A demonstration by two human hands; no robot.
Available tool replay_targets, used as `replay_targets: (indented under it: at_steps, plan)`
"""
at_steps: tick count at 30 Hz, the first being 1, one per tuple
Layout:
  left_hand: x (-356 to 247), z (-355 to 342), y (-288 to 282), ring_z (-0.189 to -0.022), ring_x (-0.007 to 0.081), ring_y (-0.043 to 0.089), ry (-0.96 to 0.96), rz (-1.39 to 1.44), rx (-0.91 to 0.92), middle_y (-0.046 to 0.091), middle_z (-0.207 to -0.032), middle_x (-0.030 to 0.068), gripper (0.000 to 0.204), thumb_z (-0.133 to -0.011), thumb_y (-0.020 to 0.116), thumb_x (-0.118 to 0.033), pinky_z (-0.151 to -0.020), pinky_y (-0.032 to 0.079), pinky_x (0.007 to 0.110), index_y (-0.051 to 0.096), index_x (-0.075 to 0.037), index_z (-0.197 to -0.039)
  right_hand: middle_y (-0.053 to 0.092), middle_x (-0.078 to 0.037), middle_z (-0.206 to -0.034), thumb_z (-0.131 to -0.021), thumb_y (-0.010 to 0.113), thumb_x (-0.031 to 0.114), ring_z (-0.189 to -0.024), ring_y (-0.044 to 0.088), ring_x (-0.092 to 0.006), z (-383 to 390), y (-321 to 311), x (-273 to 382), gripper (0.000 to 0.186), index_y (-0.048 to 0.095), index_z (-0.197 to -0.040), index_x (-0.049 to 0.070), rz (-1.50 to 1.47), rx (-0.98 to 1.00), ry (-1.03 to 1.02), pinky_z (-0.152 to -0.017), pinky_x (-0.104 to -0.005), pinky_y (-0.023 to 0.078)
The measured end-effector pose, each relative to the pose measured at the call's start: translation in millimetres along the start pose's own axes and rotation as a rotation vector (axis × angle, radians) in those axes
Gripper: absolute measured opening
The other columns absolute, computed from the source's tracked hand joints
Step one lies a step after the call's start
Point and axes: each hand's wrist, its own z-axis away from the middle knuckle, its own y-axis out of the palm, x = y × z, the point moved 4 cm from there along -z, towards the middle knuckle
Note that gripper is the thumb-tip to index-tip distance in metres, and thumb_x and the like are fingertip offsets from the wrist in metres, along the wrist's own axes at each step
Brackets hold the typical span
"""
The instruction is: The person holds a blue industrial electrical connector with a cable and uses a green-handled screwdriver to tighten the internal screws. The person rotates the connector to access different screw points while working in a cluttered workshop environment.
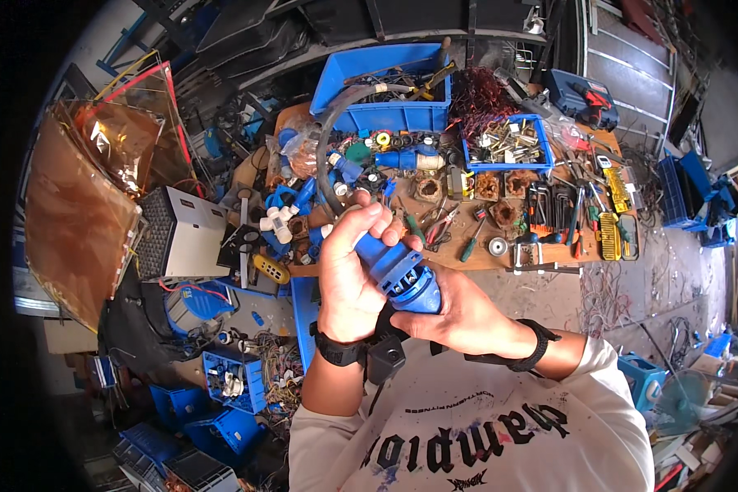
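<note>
Hands, two: left hand (348,266) curled round the rear of a blue industrial connector (392,264); right hand (471,312) clasped on its front end, thumb on the near side, other fingers mostly hidden. Connector: centre of frame, tilted, raised before the shirt; openings in its shell face upward. Opposed grips probably steady both ends and leave those openings visible.

Grey cable (326,139): one, arching from behind the left hand to upper centre, across a large blue bin (406,120); its slack seemingly lets the connector be lifted.

Table (459,261), upper centre: small blue crate (512,168) of metal parts, its walls presumably preventing scatter; green-handled screwdriver (469,248) and metal ring (498,246) near the front edge, apparently for easy reach; white pipe fitting (279,220), left; yellow case (609,234), right.
</note>
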Motion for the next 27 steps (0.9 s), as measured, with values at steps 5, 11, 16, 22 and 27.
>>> replay_targets:
  at_steps: [5, 11, 16, 22, 27]
  plan:
    - [3.8, -2.1, -1.5, -0.063, 0.0109, 0.051, -0.044, 0.043, 0.044, 0.048, -0.067, -0.0034, 0.014, -0.084, 0.060, -0.010, -0.068, 0.052, 0.039, 0.053, -0.014, -0.095, 0.058, -0.004, -0.080, -0.077, 0.070, 0.014, -0.075, 0.054, -0.0112, 2.9, -2.5, 0.8, 0.031, 0.054, -0.100, 0.001, -0.022, 0.015, 0.025, -0.071, -0.0289, 0.046]
    - [3.8, 0.3, 2.0, -0.067, 0.0111, 0.051, -0.031, -0.009, 0.081, 0.048, -0.068, -0.0034, 0.014, -0.086, 0.061, -0.013, -0.071, 0.053, 0.039, 0.052, -0.014, -0.096, 0.058, -0.002, -0.078, -0.077, 0.071, 0.013, -0.072, 0.053, -0.0093, 5.5, -4.6, 2.5, 0.029, 0.055, -0.098, 0.001, -0.025, 0.020, 0.018, -0.067, -0.0275, 0.046]
    - [-1.1, 8.8, 9.2, -0.089, 0.0186, 0.058, 0.088, -0.151, 0.039, 0.057, -0.090, 0.0052, 0.024, -0.092, 0.056, -0.024, -0.081, 0.051, 0.041, 0.053, -0.009, -0.111, 0.057, 0.002, -0.077, -0.080, 0.072, 0.015, -0.071, 0.050, -0.0055, 5.9, -10.4, 5.6, 0.029, 0.055, -0.099, 0.002, -0.074, 0.059, 0.002, -0.064, -0.0240, 0.043]
    - [-36.0, 38.8, -17.3, -0.112, 0.0216, 0.052, 0.488, -0.820, -0.129, 0.052, -0.116, 0.0109, 0.035, -0.090, 0.058, -0.010, -0.097, 0.042, 0.039, 0.045, 0.000, -0.121, 0.051, 0.005, -0.072, -0.080, 0.072, 0.016, -0.064, 0.044, -0.0046, 11.3, -24.1, 7.9, 0.030, 0.056, -0.102, 0.002, -0.079, 0.089, 0.116, -0.058, -0.0227, 0.038]
    - [-58.1, 53.0, 28.0, -0.122, 0.0325, 0.042, 1.022, -1.673, 0.357, 0.047, -0.124, 0.0157, 0.067, -0.057, 0.069, -0.001, -0.107, 0.031, 0.047, 0.047, -0.002, -0.120, 0.053, 0.004, -0.070, -0.080, 0.072, 0.017, -0.062, 0.046, -0.0043, 11.3, -31.5, 27.0, 0.028, 0.058, -0.099, 0.003, -0.016, 0.141, 0.313, -0.054, -0.0233, 0.039]
